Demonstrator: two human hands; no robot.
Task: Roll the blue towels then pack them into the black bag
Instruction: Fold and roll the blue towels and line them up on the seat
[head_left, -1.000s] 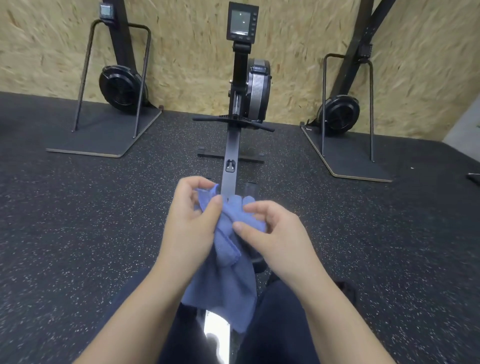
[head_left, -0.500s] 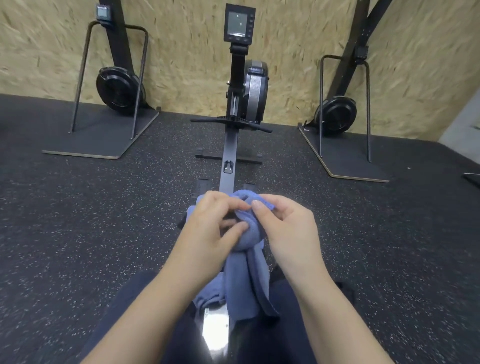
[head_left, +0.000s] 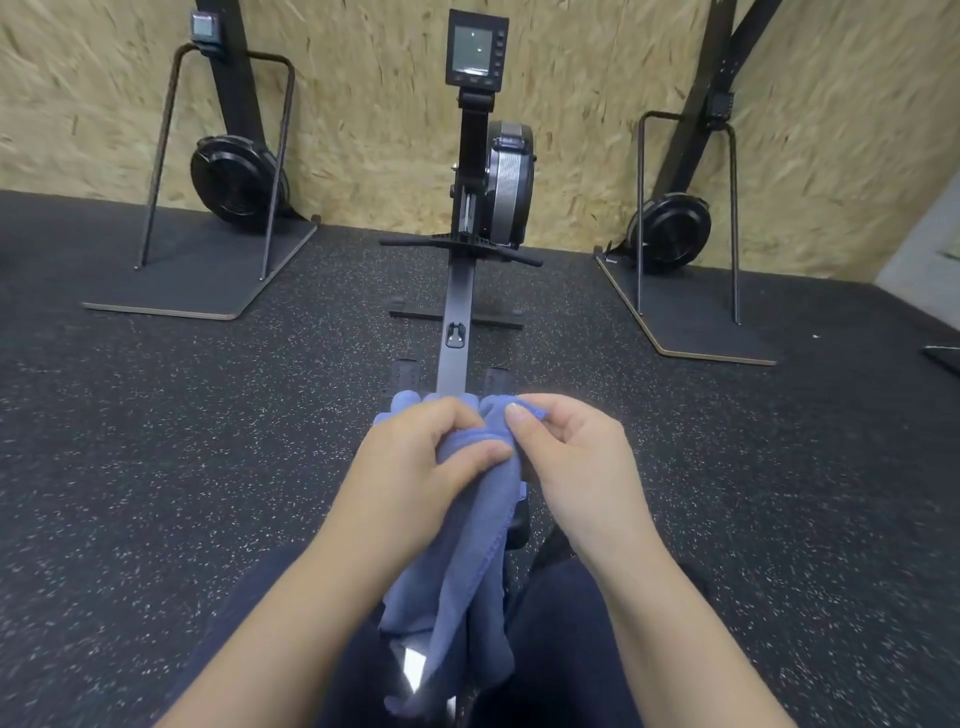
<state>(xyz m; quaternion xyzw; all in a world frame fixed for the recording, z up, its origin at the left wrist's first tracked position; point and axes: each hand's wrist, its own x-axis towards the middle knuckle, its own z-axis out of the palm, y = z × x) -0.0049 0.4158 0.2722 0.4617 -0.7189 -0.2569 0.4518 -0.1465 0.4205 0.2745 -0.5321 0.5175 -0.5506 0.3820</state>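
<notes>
Within the last second the towel (head_left: 470, 540) has gone from a loose sheet pinched at its top corners to a gathered bundle: both hands have closed in on its upper end, which now sits bunched between them, while the rest hangs down in a narrow fold over the lap and the rower (head_left: 457, 312) rail below. The left hand (head_left: 415, 457) grips the gathered top, its fingers (head_left: 457, 415) curled over the cloth and the thumb pressed across the front; the right hand (head_left: 576, 457) pinches the top edge between thumb and forefinger, the other fingers curled behind. I judge this to be the start of the roll — the top is being tucked in to form a core, and most of the length remains unrolled, so the task is early. The towel is held in the air in front of the person, above the knees, touching nothing but the hands and possibly the legs. As for containers, the black bag does not show anywhere in view, so nothing can be said of what it holds — only this one towel is visible, over the speckled floor (head_left: 156, 467).
</notes>
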